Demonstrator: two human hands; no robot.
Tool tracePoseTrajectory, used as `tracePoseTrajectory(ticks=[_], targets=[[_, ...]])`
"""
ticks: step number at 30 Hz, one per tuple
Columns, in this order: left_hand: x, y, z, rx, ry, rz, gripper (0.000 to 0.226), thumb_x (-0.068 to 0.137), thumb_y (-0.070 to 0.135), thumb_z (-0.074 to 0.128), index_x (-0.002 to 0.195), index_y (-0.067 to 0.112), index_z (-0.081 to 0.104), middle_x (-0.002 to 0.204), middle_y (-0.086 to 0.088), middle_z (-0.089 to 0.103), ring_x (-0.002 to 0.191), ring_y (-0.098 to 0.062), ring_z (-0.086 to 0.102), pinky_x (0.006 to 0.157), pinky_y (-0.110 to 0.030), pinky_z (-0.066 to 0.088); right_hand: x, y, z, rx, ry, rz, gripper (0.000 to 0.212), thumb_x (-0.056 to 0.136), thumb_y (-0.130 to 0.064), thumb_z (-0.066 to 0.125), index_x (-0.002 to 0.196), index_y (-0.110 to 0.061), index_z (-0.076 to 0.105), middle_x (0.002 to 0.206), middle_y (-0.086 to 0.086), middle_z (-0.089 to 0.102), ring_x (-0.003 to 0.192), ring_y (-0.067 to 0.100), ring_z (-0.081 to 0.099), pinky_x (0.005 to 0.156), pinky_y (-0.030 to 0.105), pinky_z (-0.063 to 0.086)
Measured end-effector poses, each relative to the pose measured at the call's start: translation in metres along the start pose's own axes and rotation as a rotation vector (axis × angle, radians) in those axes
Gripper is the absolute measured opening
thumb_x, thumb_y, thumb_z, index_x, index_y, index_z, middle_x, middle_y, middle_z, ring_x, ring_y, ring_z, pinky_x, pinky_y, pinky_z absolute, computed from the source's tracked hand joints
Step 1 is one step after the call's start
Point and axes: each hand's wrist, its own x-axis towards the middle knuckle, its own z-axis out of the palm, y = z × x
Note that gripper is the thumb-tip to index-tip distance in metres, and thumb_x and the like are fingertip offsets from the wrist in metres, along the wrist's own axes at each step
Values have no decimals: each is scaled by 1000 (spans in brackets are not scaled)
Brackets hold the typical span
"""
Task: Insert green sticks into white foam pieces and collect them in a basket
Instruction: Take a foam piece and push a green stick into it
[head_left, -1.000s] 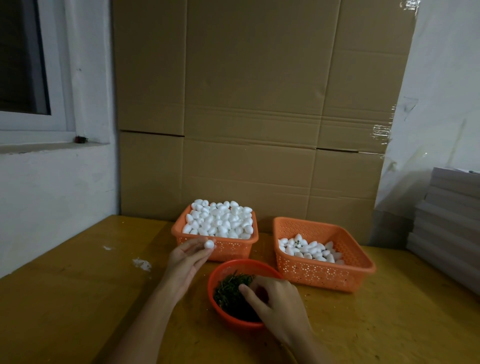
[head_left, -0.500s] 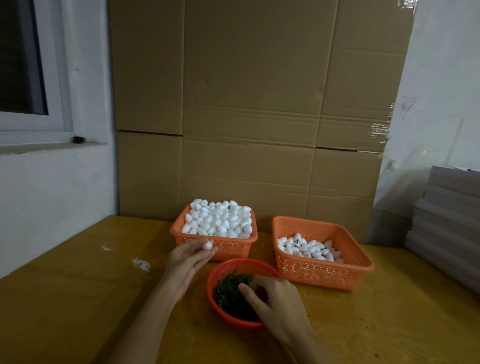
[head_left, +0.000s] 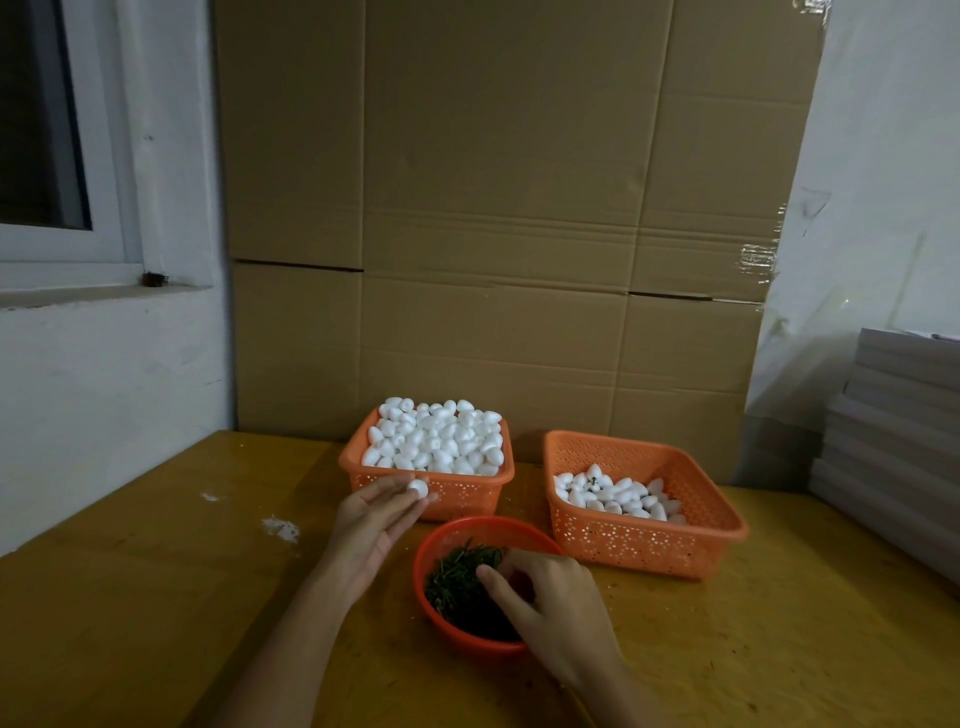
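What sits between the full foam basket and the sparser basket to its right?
Nothing: in the head view only a bare strip of table separates the full basket from the sparser basket. They don't touch.

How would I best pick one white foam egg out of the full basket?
Probably from straight above: the foam pieces are heaped above the rim of the left basket, so the top ones lie exposed. Pinch one across its rounded middle, as the left hand holds its piece at the fingertips.
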Motion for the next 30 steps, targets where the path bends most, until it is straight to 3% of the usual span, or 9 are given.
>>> tracePoseTrajectory(ticks=[6,15,21,26,30], targets=[[-1,1,0,-10,-22,-6,41,85,3,79,123,-5,67,126,-25,72,117,-40,71,89,-37,63,-1,0,0,4,6,-7,54,97,-74,40,82,-30,67,71,-15,64,69,6,61,59,22,45],[2,1,-1,-36,-9,-28,40,90,9,76,128,-1,65,126,-25,72,116,-42,71,86,-37,65,0,1,2,-6,16,-1,52,96,-74,40,78,-31,63,69,-14,63,67,8,61,59,28,48],[2,-3,-4,39,-18,2,30,84,10,83,113,3,75,124,-24,73,115,-43,72,84,-36,64,-1,3,4,-4,16,-4,52,96,-75,39,77,-33,62,67,-14,61,66,8,59,59,27,46],[0,-1,-1,85,-35,16,53,72,13,91,119,-1,70,122,-25,74,114,-42,73,85,-35,64,0,4,4,-10,6,-3,53,97,-75,39,80,-31,64,69,-13,62,67,8,60,60,28,48],[-1,0,0,109,-25,15,51,73,8,88,119,-4,69,121,-24,74,112,-39,74,83,-33,64,0,4,4,-6,1,3,54,96,-76,37,79,-32,63,70,-15,61,68,7,60,60,24,47]])
